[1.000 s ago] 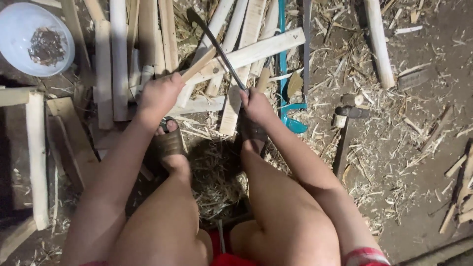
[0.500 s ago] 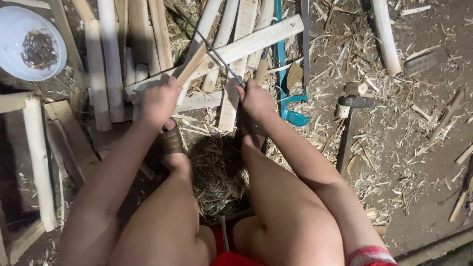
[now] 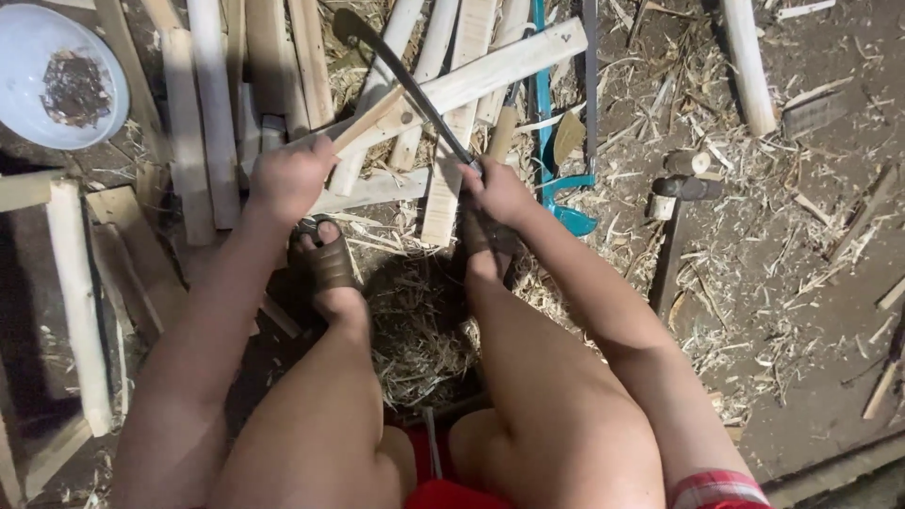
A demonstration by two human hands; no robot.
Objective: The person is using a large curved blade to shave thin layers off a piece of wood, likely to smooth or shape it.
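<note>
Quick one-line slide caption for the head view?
Seated person's right hand holds a curved blade against a wood strip gripped by the left hand.

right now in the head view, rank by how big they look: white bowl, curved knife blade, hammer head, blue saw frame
1. blue saw frame, longest, partly hidden
2. curved knife blade
3. white bowl, cut off by the picture edge, so its place against the blade is unsure
4. hammer head, smallest

The left hand [image 3: 287,174] hides the wooden stick's [image 3: 372,118] lower end.
</note>
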